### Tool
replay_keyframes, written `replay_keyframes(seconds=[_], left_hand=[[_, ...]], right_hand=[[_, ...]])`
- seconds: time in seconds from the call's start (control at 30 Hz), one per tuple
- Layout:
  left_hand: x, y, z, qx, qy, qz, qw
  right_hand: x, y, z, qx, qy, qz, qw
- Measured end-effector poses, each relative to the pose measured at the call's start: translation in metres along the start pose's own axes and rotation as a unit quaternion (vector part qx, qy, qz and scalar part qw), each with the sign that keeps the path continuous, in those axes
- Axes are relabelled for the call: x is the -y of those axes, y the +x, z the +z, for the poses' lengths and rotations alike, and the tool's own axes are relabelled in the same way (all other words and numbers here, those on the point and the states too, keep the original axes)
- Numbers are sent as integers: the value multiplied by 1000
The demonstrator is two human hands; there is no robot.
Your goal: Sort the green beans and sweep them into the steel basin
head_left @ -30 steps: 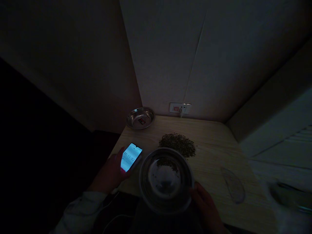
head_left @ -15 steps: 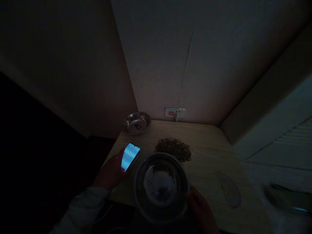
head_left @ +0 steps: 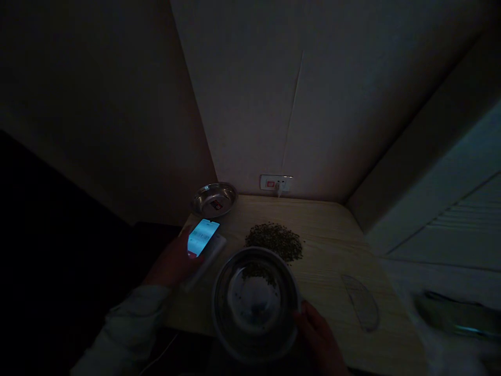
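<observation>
My left hand point(head_left: 178, 261) grips a phone point(head_left: 202, 237) with a lit screen showing large digits, held above the left side of the table. Under the phone lies a pale flat item point(head_left: 209, 263) whose kind I cannot make out. My right hand point(head_left: 318, 331) is closed on the right rim of a round metal bowl point(head_left: 254, 344). Small dark grains point(head_left: 258, 272) sit inside that bowl, toward its far side. Just beyond the bowl, a loose pile of the same-looking dark grains point(head_left: 276, 240) is spread on the wooden table point(head_left: 321, 219).
A second metal bowl point(head_left: 214, 200) with a dark label stands at the table's far left corner. A clear half-round plastic piece point(head_left: 362, 303) lies on the right. A wall socket point(head_left: 276, 183) with a plug is behind the table. The room is dim.
The phone has lifted and shifted slightly left in my left hand, uncovering more of the pale flat item. The view has turned a little; my right hand still holds the bowl.
</observation>
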State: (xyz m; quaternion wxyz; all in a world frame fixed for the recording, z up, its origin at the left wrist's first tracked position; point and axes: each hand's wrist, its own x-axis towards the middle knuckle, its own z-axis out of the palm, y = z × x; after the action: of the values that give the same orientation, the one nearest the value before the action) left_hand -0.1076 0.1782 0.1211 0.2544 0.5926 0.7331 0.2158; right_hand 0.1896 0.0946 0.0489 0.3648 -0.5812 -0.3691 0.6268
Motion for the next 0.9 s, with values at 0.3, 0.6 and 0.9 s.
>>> replay_keyframes(seconds=[0.3,0.6,0.9], left_hand=[[23,-2,-27,-13,152,-89,984],[54,26,-16,12,160,-69,985],[59,39,-3,20,16,-40,999]], right_hand=[[4,-1,2,21,13,-4,1000],[5,-3,4,30,44,-3,999],[1,-3,2,14,18,-18,1000]])
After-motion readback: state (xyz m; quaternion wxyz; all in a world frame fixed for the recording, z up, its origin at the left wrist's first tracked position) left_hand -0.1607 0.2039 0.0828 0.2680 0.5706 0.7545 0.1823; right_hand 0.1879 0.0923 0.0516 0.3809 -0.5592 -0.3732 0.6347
